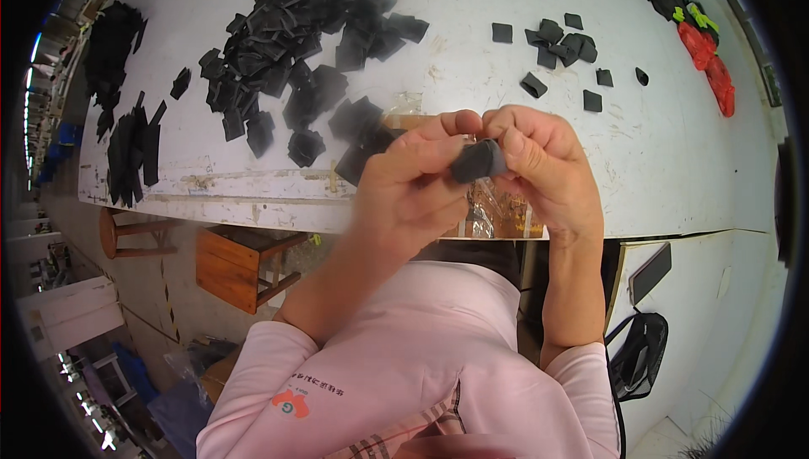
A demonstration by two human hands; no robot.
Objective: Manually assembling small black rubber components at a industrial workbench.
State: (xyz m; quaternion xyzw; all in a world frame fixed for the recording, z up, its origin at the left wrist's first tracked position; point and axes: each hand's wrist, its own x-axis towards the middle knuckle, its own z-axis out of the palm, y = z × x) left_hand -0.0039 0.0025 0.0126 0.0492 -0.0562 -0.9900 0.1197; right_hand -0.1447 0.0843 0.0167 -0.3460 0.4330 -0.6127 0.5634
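Between my two hands, raised over the near edge of the table, is a small black fabric piece [477, 161], folded or looped over. My left hand [421, 173] pinches its left side with thumb and fingers. On the other side, the thumb and fingers of my right hand [539, 160] grip its right end. A big heap of black fabric pieces [286, 29] lies on the table ahead to the left, and a few loose ones reach close to my left hand. Ahead to the right is a smaller scatter of similar folded pieces [560, 45].
The white table [472, 72] carries more black strips [135, 152] at its left. Red plastic and dark cloth [706, 55] lie at the far right. A brown taped patch [514, 210] is under my hands. Below stand a wooden stool [236, 265] and a black bag [640, 358].
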